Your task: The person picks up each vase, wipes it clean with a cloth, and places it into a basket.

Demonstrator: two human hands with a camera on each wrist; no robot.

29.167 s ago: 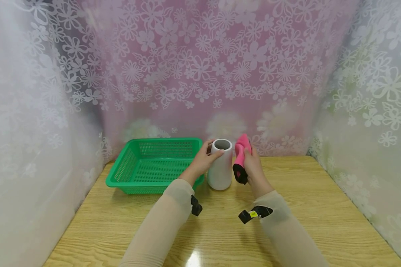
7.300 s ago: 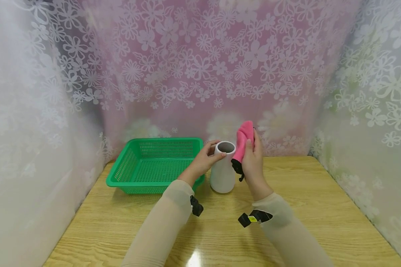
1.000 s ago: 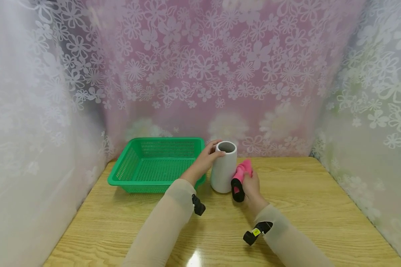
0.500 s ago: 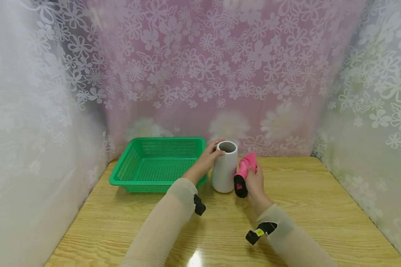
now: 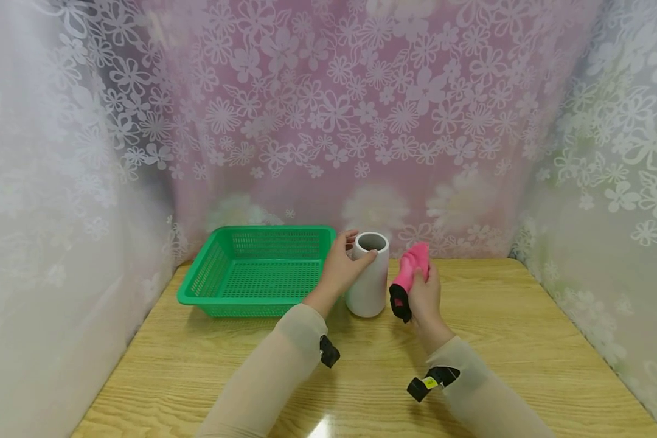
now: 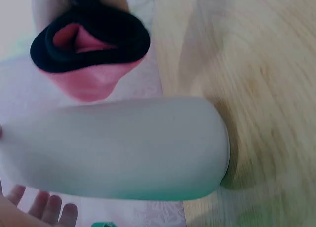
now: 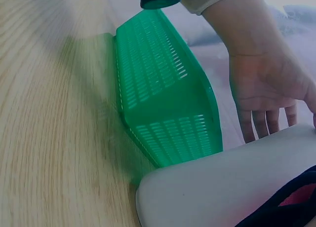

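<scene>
"Where's the white vase (image 5: 368, 286)?"

"Upright on the worktop (image 5: 504, 340), its round mouth facing up. Call it the centre of the clock, seen from the head camera."

"Which hands are on it?"

"Just the left hand (image 5: 343, 264), at nine o'clock. The thumb rests on the front, right below the rim. The fingers are stretched out loosely behind, and the left wrist view shows a gap between them and the side."

"And the other one?"

"The right hand (image 5: 427, 297) is near four o'clock, gripping a bunched pink cloth (image 5: 412, 271). The cloth sits at three, just beside the vase and up off the worktop. Its black hem (image 6: 118, 32) hangs lowest, tipped towards the person."

"What's further out?"

"A green basket (image 5: 257, 300) at nine o'clock, past the left hand, with holes all through its walls and floor. Pale sleeves (image 5: 268, 380) come in from between seven and eight and between four and five, with small black cameras (image 5: 330, 351) strapped at the wrists."

"And at twelve?"

"A pink curtain (image 5: 328, 121) printed with white flowers."
</scene>
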